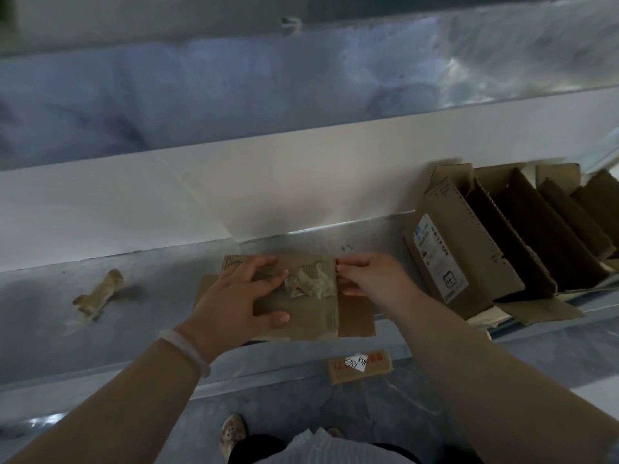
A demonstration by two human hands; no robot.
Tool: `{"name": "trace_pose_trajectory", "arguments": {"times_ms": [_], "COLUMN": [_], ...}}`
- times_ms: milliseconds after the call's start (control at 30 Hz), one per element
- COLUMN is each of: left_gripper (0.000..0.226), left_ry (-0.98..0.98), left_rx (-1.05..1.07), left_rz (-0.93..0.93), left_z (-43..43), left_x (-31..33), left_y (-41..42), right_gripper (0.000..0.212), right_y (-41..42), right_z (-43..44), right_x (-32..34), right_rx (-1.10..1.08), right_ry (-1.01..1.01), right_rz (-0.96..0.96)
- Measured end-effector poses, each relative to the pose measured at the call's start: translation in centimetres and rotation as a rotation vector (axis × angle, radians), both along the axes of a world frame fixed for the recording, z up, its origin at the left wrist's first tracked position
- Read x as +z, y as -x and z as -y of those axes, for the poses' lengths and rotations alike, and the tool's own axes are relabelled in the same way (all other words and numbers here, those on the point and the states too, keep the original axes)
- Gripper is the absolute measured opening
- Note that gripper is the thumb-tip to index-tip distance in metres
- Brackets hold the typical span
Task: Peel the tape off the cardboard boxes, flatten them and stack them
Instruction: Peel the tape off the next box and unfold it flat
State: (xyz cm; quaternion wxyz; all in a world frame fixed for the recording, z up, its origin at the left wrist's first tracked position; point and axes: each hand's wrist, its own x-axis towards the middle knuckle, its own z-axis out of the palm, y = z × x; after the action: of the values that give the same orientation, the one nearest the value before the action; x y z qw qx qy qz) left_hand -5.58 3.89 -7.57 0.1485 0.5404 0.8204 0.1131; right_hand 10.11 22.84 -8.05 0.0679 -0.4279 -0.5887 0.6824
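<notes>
A small brown cardboard box (311, 316) lies flat on the grey ledge (150, 323) in front of me. A crumpled patch of clear tape (310, 281) clings to its top face. My left hand (241, 293) lies spread on the box's left half, pressing it down. My right hand (371, 276) pinches the box's right edge next to the tape, fingertips curled over the cardboard. A row of open cardboard boxes (522, 236) leans against the wall at the right.
A twisted wad of peeled brown tape (97, 294) lies on the ledge at the left. A white wall band (167, 202) runs behind the ledge. Below the ledge a cardboard piece with a white label (360, 365) lies on the floor, near a shoe (232, 430).
</notes>
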Motion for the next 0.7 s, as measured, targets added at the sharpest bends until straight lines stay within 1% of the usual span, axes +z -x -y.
{"name": "trace_pose_trajectory", "arguments": {"times_ms": [100,200,233,300,333,367,400,467,600,633,700], "left_gripper": [0.08,0.084,0.085,0.082,0.08,0.08,0.08,0.082,0.084,0.082,0.074], "left_ry": [-0.002,-0.005,-0.007,-0.01,-0.011,-0.007,0.003,0.028,0.048,0.05,0.059], "left_rx": [0.006,0.003,0.0,-0.002,-0.001,0.003,0.008,0.013,0.022,0.023,0.035], "left_rz": [0.007,0.011,0.011,0.012,0.014,0.018,0.021,0.031,0.038,0.032,0.027], "left_z": [-0.1,0.0,-0.1,-0.1,-0.1,-0.1,-0.1,-0.3,-0.6,-0.6,-0.9], "left_x": [0.0,-0.1,-0.1,-0.2,-0.1,0.0,0.1,0.2,0.5,0.6,0.8], "left_y": [-0.1,0.0,0.1,0.1,0.1,0.0,0.0,-0.1,-0.2,-0.3,-0.7], "right_gripper": [0.013,0.011,0.01,0.008,0.007,0.006,0.008,0.014,0.019,0.018,0.015], "right_y": [0.1,0.4,0.7,1.4,1.6,1.9,2.1,2.3,2.0,1.8,1.4], "right_z": [0.1,0.0,-0.1,-0.2,-0.2,-0.4,-0.5,-0.8,-0.6,-0.3,0.2], "right_x": [0.4,0.3,0.1,-0.2,-0.1,-0.2,-0.1,0.4,1.0,1.3,1.8], "right_rx": [-0.056,-0.085,-0.114,-0.165,-0.165,-0.144,-0.104,-0.003,0.169,0.181,0.189], "right_ry": [0.1,0.064,0.087,0.199,0.242,0.241,0.205,0.04,-0.478,-0.551,-0.635], "right_rz": [-0.024,0.013,0.015,0.003,-0.006,-0.007,-0.001,0.04,0.187,0.179,0.126]}}
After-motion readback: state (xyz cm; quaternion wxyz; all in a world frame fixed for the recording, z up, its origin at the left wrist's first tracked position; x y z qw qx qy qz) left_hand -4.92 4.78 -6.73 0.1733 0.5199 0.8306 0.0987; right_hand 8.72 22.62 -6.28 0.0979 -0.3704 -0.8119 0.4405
